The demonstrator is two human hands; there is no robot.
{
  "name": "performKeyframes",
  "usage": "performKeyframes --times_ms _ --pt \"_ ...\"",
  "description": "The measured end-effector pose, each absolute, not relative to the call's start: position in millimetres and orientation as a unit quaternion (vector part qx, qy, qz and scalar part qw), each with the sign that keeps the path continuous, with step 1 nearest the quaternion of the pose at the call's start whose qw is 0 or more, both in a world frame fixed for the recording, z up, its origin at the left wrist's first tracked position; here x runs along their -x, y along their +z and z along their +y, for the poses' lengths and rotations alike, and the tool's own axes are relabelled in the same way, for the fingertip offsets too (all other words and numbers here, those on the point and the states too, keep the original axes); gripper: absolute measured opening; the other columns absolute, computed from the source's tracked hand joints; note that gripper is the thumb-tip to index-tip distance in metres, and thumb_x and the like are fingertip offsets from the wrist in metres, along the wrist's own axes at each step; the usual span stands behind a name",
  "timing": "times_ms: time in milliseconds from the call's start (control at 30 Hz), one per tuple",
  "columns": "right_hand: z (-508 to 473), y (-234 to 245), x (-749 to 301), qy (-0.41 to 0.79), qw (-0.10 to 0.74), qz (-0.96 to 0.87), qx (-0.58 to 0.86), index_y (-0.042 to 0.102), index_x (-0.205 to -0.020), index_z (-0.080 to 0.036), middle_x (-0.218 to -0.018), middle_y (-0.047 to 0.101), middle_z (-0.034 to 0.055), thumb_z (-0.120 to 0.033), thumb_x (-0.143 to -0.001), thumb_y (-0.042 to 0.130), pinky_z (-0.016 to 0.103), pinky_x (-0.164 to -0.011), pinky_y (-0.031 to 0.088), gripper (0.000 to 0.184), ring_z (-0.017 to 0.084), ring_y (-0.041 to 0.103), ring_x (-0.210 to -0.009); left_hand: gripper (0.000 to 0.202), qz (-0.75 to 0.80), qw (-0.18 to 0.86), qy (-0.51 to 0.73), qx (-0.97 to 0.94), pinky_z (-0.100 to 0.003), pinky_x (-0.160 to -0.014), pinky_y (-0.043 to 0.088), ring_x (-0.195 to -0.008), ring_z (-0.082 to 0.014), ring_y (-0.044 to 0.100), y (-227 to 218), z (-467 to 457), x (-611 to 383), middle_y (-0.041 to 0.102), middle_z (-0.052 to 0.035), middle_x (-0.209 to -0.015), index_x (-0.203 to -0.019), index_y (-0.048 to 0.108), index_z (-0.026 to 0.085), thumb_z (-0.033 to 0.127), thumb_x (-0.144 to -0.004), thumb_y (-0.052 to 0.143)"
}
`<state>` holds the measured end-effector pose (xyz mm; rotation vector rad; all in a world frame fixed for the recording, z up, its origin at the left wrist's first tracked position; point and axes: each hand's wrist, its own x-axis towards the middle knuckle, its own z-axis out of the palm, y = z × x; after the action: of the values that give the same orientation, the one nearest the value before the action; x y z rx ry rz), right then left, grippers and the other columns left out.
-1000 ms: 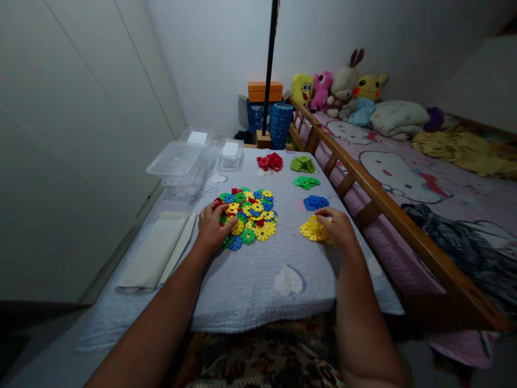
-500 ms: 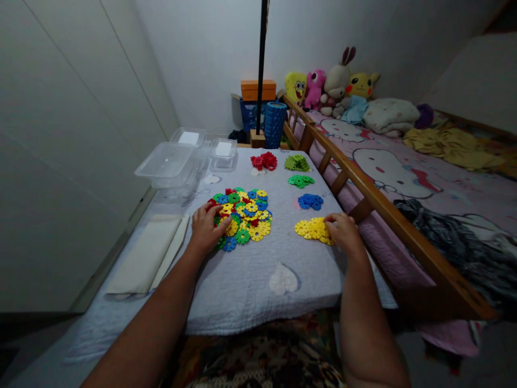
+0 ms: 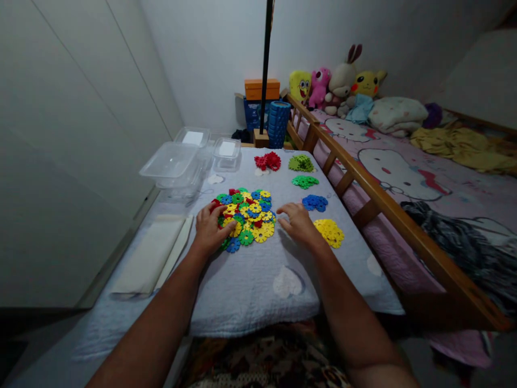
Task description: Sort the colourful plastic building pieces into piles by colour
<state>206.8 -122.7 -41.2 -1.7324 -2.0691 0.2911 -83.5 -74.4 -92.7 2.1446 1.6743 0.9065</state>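
A mixed heap of notched plastic discs [image 3: 255,208] in yellow, green, blue and red lies mid-table. My left hand [image 3: 210,227] rests on its left edge, fingers apart over the discs. My right hand [image 3: 298,222] hovers just right of the heap, its fingers spread and nothing visible in them. Sorted by colour, smaller piles lie to the right and back: yellow discs [image 3: 331,233] partly behind my right wrist, blue discs [image 3: 315,202], green discs [image 3: 305,181], olive-green pieces [image 3: 301,163] and red pieces [image 3: 267,160].
Clear plastic containers [image 3: 169,160] stand at the table's back left, with a smaller lidded box [image 3: 226,149] beside them. A folded cream cloth [image 3: 149,256] lies at the left. The wooden bed rail [image 3: 379,210] runs along the right side. A dark pole [image 3: 265,70] rises behind the table.
My right hand has moved left from the yellow pile to beside the mixed heap, its fingers now apart. My left hand stays on the heap. The view has shifted slightly.
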Motion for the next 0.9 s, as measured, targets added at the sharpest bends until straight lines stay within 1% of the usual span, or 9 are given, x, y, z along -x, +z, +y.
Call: performKeyframes --times_ms 133,200,267,400,500,600,733,900 --pt "-120 -55 -172 0.102 0.191 -0.743 0.634 0.065 -0.135 -0.022 -0.143 0.063 0.0109 -0.022 -0.092 0.06 0.043 -0.108 0.039 0.043 0.029 0.051 -0.126 0.056 0.581 0.145 0.304 -0.741 -0.056 -0.121 0.033 -0.141 -0.0372 0.043 -91 -75 84 0.05 -0.0142 -0.144 -0.128 0.065 0.022 0.052 -0.081 0.067" --pt "-120 -62 -166 0.098 0.192 -0.745 0.631 0.062 -0.14 -0.024 -0.151 0.058 0.0091 -0.023 -0.093 0.06 0.045 -0.11 0.037 0.047 0.03 0.047 -0.13 0.056 0.58 0.148 0.301 -0.743 -0.057 -0.121 0.033 -0.141 -0.0373 0.042 -90 -76 84 0.049 -0.0143 -0.145 -0.129 0.065 0.022 0.052 -0.081 0.067" --pt "-120 -66 -164 0.095 0.195 -0.744 0.631 0.062 -0.141 -0.024 -0.152 0.057 0.0083 -0.023 -0.094 0.06 0.046 -0.111 0.036 0.047 0.031 0.045 -0.131 0.057 0.577 0.149 0.301 -0.745 -0.057 -0.121 0.032 -0.141 -0.0372 0.042 -90 -76 84 0.049 -0.0144 -0.145 -0.13 0.064 0.022 0.052 -0.081 0.067" --pt "-118 -70 -167 0.093 0.21 -0.738 0.634 0.067 -0.132 -0.023 -0.142 0.062 0.0103 -0.021 -0.093 0.061 0.044 -0.109 0.037 0.039 0.03 0.047 -0.128 0.056 0.573 0.148 0.303 -0.747 -0.057 -0.122 0.032 -0.141 -0.0369 0.042 -90 -77 83 0.048 -0.0136 -0.146 -0.13 0.064 0.023 0.051 -0.081 0.068" --pt "-117 -71 -170 0.089 0.233 -0.738 0.627 0.072 -0.117 -0.023 -0.131 0.067 0.0102 -0.018 -0.093 0.06 0.042 -0.104 0.039 0.027 0.028 0.05 -0.122 0.056 0.571 0.15 0.304 -0.747 -0.057 -0.121 0.033 -0.141 -0.0371 0.042 -89 -77 83 0.049 -0.0136 -0.145 -0.129 0.064 0.023 0.051 -0.081 0.068" --pt "-117 -74 -171 0.086 0.252 -0.739 0.619 0.073 -0.104 -0.023 -0.12 0.069 0.0099 -0.017 -0.093 0.06 0.041 -0.1 0.041 0.018 0.027 0.052 -0.115 0.056 0.571 0.149 0.307 -0.746 -0.057 -0.121 0.033 -0.14 -0.0374 0.043 -90 -76 84 0.049 -0.0139 -0.144 -0.128 0.065 0.023 0.051 -0.08 0.069" --pt "-118 -76 -171 0.08 0.267 -0.739 0.613 0.072 -0.1 -0.023 -0.113 0.069 0.01 -0.017 -0.093 0.059 0.04 -0.096 0.04 0.015 0.027 0.053 -0.11 0.055 0.569 0.148 0.311 -0.747 -0.056 -0.121 0.033 -0.139 -0.0364 0.043 -90 -76 83 0.05 -0.0131 -0.144 -0.128 0.065 0.024 0.05 -0.08 0.07" --pt "-118 -73 -173 0.076 0.275 -0.74 0.609 0.071 -0.1 -0.023 -0.107 0.069 0.0089 -0.02 -0.098 0.055 0.038 -0.095 0.04 0.017 0.026 0.054 -0.106 0.056 0.576 0.143 0.305 -0.745 -0.057 -0.12 0.033 -0.139 -0.0377 0.043 -90 -77 82 0.048 -0.0146 -0.145 -0.128 0.065 0.022 0.051 -0.08 0.069"
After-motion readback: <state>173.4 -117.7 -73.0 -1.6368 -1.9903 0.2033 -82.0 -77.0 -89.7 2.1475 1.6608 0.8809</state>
